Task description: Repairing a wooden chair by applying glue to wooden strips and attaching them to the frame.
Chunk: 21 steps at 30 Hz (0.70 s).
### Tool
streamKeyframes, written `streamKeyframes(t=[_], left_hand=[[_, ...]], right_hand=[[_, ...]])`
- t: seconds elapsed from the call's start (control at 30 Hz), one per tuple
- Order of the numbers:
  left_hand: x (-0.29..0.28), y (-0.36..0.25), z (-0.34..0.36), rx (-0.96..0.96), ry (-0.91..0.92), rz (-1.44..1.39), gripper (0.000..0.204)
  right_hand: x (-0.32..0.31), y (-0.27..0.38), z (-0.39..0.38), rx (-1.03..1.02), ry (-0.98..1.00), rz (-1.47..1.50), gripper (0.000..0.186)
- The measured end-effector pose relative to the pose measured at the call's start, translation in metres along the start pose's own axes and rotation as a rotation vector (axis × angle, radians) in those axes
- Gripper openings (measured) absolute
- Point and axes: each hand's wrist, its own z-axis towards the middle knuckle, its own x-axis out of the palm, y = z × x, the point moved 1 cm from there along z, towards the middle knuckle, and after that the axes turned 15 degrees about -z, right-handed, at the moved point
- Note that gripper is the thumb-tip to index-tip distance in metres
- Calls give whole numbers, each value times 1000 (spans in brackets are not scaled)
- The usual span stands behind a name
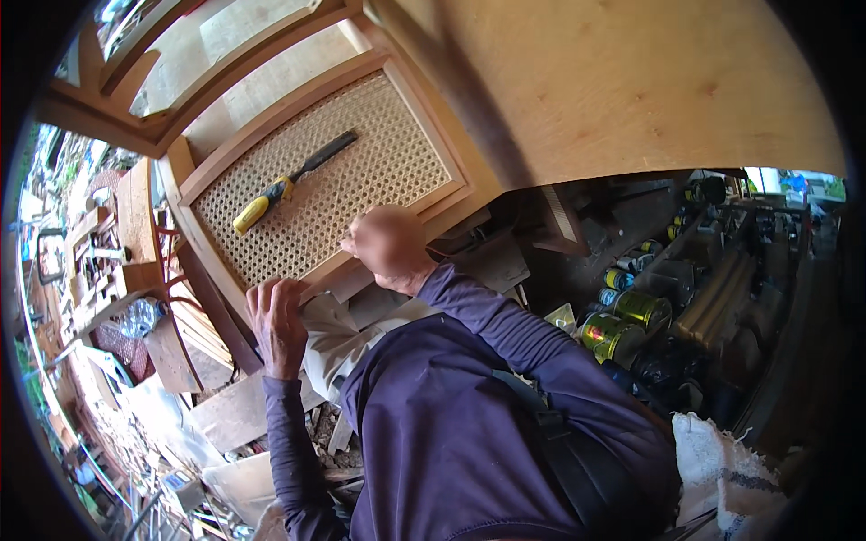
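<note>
A wooden frame (248, 153) with a woven cane panel (316, 203) lies in front of me. A chisel (293, 182) with a yellow and black handle and a dark blade rests diagonally on the cane. My left hand (277, 326) is at the near left corner, its bent fingers hooked over the frame's edge. Over the near rail is my right hand (390, 242), with fingertips close to the cane's edge. That hand is smeared, and whether it holds anything is hidden.
A large plywood sheet (649, 90) rises at the upper right. Curved wooden rails (225, 68) stand beyond the frame. Several cans (612, 335) and dark clutter lie at the right below the plywood. Wood offcuts (99, 261) crowd the left. A white sack (722, 469) is at the lower right.
</note>
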Motion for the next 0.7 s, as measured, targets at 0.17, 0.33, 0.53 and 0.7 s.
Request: streamKeyframes(t=[0.17,0.33,0.53,0.7], left_hand=[[19,9,-8,-69,-86,-69,20],[41,9,-11,-114,-266,-201,18],[-13,35,-1,-98,-434,-264,25],[-70,79,11,-518,-273,-19,53]], right_hand=[[-3,-6,-2,-22,-47,73,14],[-19,22,19,-78,101,-11,36],[19,68,51,-250,152,52,47],[40,90,53,-317,189,87,44]])
